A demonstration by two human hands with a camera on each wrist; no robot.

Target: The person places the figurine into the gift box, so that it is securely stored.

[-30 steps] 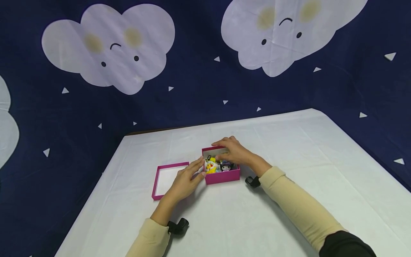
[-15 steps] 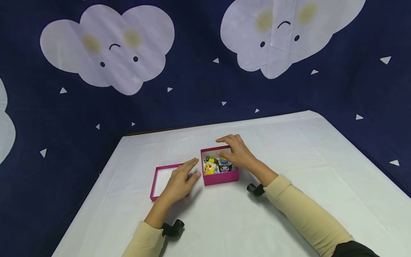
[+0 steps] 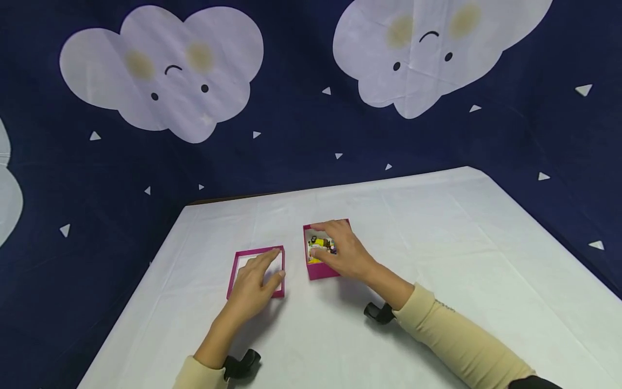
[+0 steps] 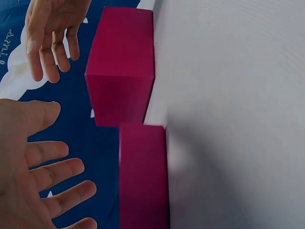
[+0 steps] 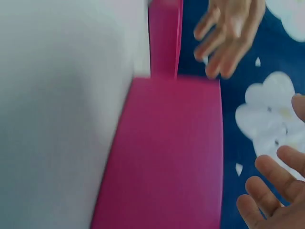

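A magenta box (image 3: 323, 271) stands on the white table with its top uncovered. Small toy figures (image 3: 320, 242), one of them yellow, lie inside it. My right hand (image 3: 343, 253) hovers over the box with fingers spread and hides its right part. To the left lies the box lid (image 3: 283, 270), inside face up, white within a magenta rim. Above the lid is my left hand (image 3: 252, 286), its fingers extended and holding nothing. In the left wrist view the left hand (image 4: 38, 167) shows spread fingers, apart from the lid's magenta side (image 4: 143, 176).
White cloth covers the table (image 3: 418, 216). Behind it hangs a dark blue backdrop (image 3: 291, 167) printed with clouds and small triangles. A black wrist camera (image 3: 243, 364) sits on the left wrist, and another camera (image 3: 379, 313) on the right.
My left hand has drawn back from the box's left side to over the lid. My right hand has shifted left and nearer across the box, covering more of the figures.
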